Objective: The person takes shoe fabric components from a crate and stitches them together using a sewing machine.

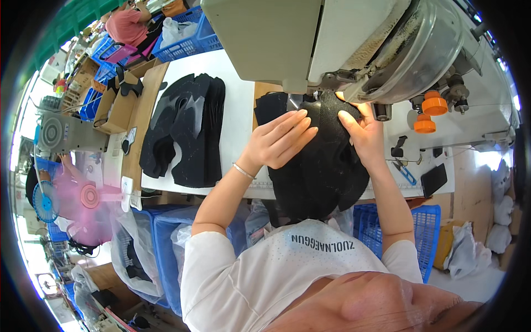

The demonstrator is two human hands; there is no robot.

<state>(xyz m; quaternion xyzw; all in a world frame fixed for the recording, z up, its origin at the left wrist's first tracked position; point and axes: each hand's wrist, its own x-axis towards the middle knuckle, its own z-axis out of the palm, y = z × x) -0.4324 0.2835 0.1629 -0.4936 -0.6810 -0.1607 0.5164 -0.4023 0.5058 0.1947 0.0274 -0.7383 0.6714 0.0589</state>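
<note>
Under the head of a sewing machine (271, 41) lies a black mesh fabric piece (333, 119), its near part draping over the table edge toward my lap. My left hand (282, 138) rests on its left side, fingers stretched out side by side, the tips close to the presser foot (294, 102). My right hand (365, 133) grips the right edge, thumb on top and fingers at the far side. The needle itself is hard to make out. To the left, a stack of cut black fabric pieces (207, 127) lies on the white tabletop (239, 72).
Right of the machine lie blue-handled snips (408, 174) and a dark flat pad (434, 180). Orange knobs (434, 103) stick out from the machine. Blue crates (426, 232) stand below the table. A pink fan (88, 196) stands at left; a person in pink (127, 26) sits far left.
</note>
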